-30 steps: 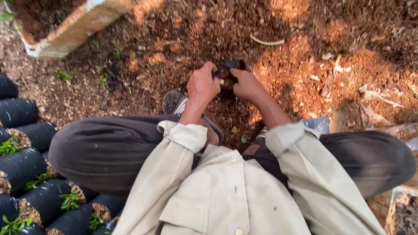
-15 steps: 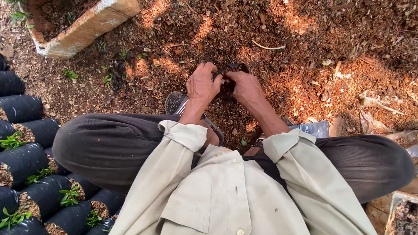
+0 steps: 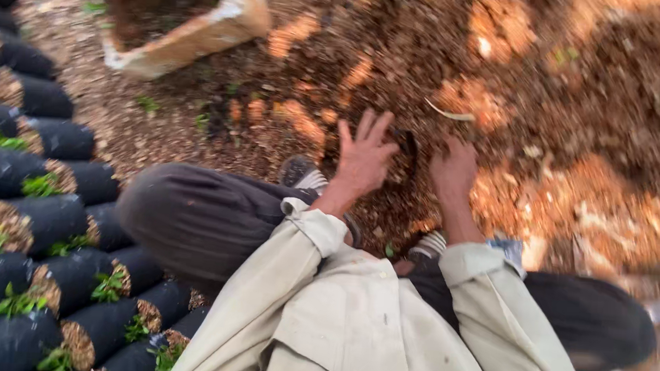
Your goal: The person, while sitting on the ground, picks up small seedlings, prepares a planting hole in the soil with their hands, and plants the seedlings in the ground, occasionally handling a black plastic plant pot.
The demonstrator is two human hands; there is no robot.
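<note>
Head view, blurred by motion, so we keep to what reads clearly. We're squatting over loose reddish-brown soil (image 3: 579, 109), knees in dark trousers (image 3: 198, 216) out to each side, pale shirt sleeves (image 3: 294, 275) running forward.

Left hand (image 3: 364, 158): raised off the ground, fingers (image 3: 372, 127) spread wide apart, palm facing away from us. Grips nothing.

Right hand (image 3: 453, 168): lower, knuckles up, fingers curled down toward the soil. We cannot tell whether it clamps on anything; the blur hides the fingertips.

Small black bag (image 3: 407, 148): sits between the two hands, just beside the left hand's fingers and close to the right hand's thumb side. It's a dark curved shape against the soil. We cannot tell if either hand actually touches it. The hands are apart, the bag in the gap.

Around us:
- Rows of filled black seedling bags (image 3: 45, 229) lie stacked on our left, soil at the mouths, small green shoots showing.
- Tan sack of soil (image 3: 202, 32) sits open at upper left, well apart from the hands, some green leaves at its edge.
- Grey shoes (image 3: 300, 172) show under the left forearm.
- Pale twig (image 3: 449, 112) lies on the soil just beyond the right hand.
</note>
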